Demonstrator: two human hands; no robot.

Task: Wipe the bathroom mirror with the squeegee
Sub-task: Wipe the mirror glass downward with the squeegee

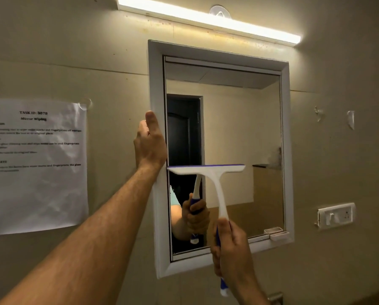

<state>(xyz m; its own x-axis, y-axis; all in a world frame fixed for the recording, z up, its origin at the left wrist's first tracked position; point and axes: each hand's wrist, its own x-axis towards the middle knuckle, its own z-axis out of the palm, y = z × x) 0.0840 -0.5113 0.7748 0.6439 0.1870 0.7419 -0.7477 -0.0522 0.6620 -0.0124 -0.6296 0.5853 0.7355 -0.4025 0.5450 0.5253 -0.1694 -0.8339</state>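
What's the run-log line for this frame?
phase: wiping | right hand: grips squeegee handle | blade: on mirror glass, left half, mid-height | left hand: fingers rest on mirror frame, left edge

Warm glow from tube light (208, 19) above, dim corners, soft blur, edges bowed
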